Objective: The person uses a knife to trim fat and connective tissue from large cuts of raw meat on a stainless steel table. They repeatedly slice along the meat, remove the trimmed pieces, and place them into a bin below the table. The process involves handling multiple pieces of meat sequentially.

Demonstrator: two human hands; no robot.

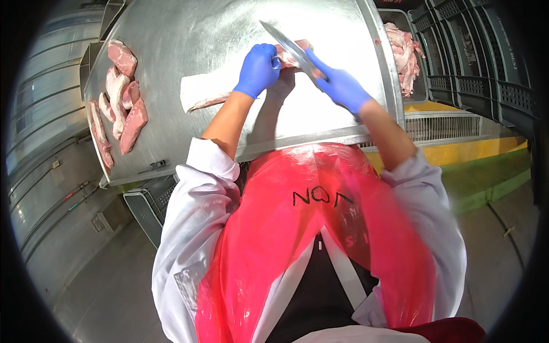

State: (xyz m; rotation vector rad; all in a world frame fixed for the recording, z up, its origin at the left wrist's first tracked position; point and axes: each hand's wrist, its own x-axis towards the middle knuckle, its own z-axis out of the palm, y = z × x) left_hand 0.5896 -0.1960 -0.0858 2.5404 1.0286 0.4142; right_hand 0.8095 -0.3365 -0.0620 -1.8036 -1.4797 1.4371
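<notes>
My left hand (pixel 260 70), in a blue glove, is closed on a long piece of raw meat (pixel 287 60) lying on the metal table. A pale, fatty end of the piece extends left of that hand, and a pinker end shows on its right. In my right hand (pixel 343 88), also gloved in blue, is a long-bladed knife (pixel 297 52). Its blade crosses over the pink end, with the tip pointing away and to the left. Whether the edge touches the meat I cannot tell. The knife's handle is mostly hidden by my fingers.
Several cut pieces of meat (pixel 117 100) lie along the left side of the metal table (pixel 171 43). Beyond its raised right edge, a dark crate holds pale pink trimmings (pixel 403 57). Dark plastic crates (pixel 457 51) stand farther right. A small dark tool (pixel 153 166) is at the near-left edge.
</notes>
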